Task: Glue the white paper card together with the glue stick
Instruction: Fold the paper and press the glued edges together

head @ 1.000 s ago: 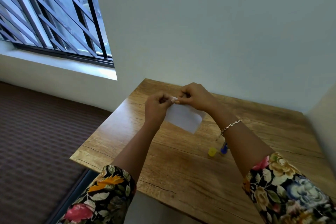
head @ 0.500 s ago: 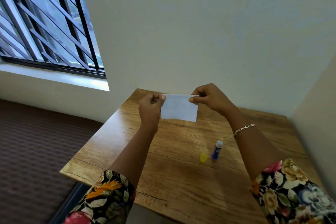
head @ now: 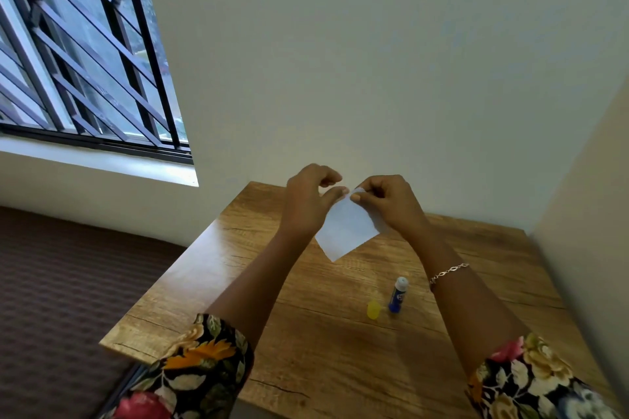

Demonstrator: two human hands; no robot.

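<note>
The white paper card (head: 347, 231) hangs in the air above the far part of the wooden table (head: 306, 350), turned so one corner points down. My right hand (head: 391, 204) pinches its top corner between thumb and fingers. My left hand (head: 306, 201) is beside the card's left edge; its thumb reaches toward the top corner while its fingers curl apart above, gripping nothing. The blue glue stick (head: 398, 294) stands upright and uncapped on the table, below my right forearm. Its yellow cap (head: 373, 309) lies just left of it.
The table sits in a corner, with a pale wall (head: 374, 78) behind it and another wall (head: 585, 214) to its right. A barred window (head: 85, 61) is at the upper left. Dark carpet (head: 68, 282) lies beyond the table's left edge.
The card was held flat by both top corners; now it hangs diagonally from my right hand alone. My left hand has let go and moved in close to the right hand.
</note>
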